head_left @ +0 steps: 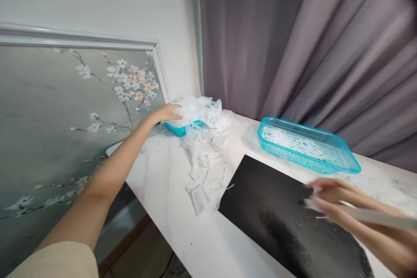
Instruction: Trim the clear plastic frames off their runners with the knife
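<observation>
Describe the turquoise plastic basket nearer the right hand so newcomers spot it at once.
Start at the mauve-grey fabric curtain, then the white tabletop below. There sits the oblong, see-through turquoise plastic basket. Thin white strips lie low inside it; the other turquoise basket, by the left hand, is heaped above its rim.

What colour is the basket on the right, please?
The basket is translucent turquoise blue, seen best in the head view.
</observation>
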A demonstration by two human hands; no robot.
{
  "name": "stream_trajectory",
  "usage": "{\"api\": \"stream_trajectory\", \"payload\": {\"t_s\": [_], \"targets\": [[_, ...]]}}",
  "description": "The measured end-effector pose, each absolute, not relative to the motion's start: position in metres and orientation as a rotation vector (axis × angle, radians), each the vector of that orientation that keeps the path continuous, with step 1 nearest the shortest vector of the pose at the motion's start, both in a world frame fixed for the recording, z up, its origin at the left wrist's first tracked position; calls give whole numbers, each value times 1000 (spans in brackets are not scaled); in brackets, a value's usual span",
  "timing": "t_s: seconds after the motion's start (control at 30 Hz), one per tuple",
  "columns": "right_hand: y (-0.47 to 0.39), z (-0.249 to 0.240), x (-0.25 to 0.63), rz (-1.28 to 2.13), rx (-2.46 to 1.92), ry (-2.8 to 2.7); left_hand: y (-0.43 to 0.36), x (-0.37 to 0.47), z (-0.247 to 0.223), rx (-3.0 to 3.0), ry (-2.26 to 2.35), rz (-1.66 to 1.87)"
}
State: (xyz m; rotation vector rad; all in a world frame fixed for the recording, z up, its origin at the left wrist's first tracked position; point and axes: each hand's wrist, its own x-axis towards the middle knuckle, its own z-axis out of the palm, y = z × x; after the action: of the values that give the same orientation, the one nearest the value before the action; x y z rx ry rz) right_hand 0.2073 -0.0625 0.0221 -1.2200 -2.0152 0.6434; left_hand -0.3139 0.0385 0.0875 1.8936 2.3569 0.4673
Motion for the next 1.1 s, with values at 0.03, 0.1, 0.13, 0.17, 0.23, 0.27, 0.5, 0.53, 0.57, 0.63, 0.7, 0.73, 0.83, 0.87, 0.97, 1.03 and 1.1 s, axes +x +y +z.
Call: {"api": "stream_trajectory", "payload": {"t_s": [0.03, 0.1, 0.13, 0.17, 0.23, 0.27, 0.5, 0.53, 0.57, 0.63, 0.7, 0.73, 0.83, 0.87, 0.97, 1.03, 1.1], "targets": [[-54, 30, 174, 858, -1131, -2078, 43, -318, 84, 1880, 2343, 464], [-31, 43, 99, 1224, -921, -2057, 51, -326, 78, 1850, 2322, 485], [-18, 47, 61, 1402, -838, -2024, 54, -330, 77, 1834, 2312, 512], [-5, 49, 24, 1451, -818, -2017, 57, -333, 77, 1817, 2301, 546], [22, 47, -44, 1497, -804, -2024, 61, -342, 78, 1776, 2276, 635], [32, 43, -73, 1517, -810, -2023, 62, -346, 80, 1753, 2260, 688], [59, 13, -178, 1687, -814, -2027, 66, -377, 87, 1604, 2095, 1108], [60, 13, -180, 1699, -821, -2019, 67, -380, 86, 1582, 2071, 1176], [63, 14, -179, 1705, -829, -2006, 69, -383, 85, 1560, 2049, 1248], [72, 21, -175, 1705, -848, -1969, 71, -387, 84, 1510, 2007, 1396], [84, 34, -171, 1703, -858, -1924, 73, -389, 84, 1462, 1962, 1531], [90, 41, -169, 1705, -857, -1900, 75, -389, 84, 1440, 1940, 1590], [107, 64, -170, 1720, -830, -1823, 79, -388, 83, 1382, 1878, 1735], [112, 72, -172, 1726, -814, -1796, 80, -388, 83, 1363, 1862, 1776], [125, 92, -182, 1742, -743, -1716, 84, -387, 82, 1310, 1823, 1885], [132, 105, -188, 1750, -690, -1663, 86, -387, 81, 1271, 1802, 1962], [137, 117, -192, 1755, -634, -1616, 88, -387, 81, 1233, 1780, 2040]]}}
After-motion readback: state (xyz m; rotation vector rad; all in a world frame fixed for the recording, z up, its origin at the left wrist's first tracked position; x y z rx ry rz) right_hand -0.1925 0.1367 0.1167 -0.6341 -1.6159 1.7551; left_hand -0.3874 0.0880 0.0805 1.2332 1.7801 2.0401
